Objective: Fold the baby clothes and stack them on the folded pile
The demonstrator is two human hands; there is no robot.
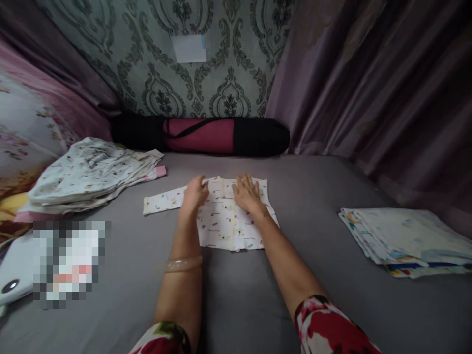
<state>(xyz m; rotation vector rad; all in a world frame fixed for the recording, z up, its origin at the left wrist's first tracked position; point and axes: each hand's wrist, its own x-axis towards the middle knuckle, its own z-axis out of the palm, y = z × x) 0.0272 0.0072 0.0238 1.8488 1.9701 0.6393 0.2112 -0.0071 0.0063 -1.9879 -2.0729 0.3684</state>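
Note:
A small white printed shirt (217, 226) with a pale yellow front trim lies on the grey sheet, its left sleeve stretched out to the left. My left hand (196, 192) rests at the shoulder where that sleeve begins, its fingers bent and apart. Flat on the upper right part of the shirt is my right hand (246, 192), fingers spread. The right sleeve is not seen stretched out; the right arm hides part of that side.
A pile of printed clothes (84, 172) lies at the left, folded cloths (409, 236) at the right. A black and pink long bag (199, 135) lies along the wall. A white device (25, 260) is at the lower left, beside a blurred-out item.

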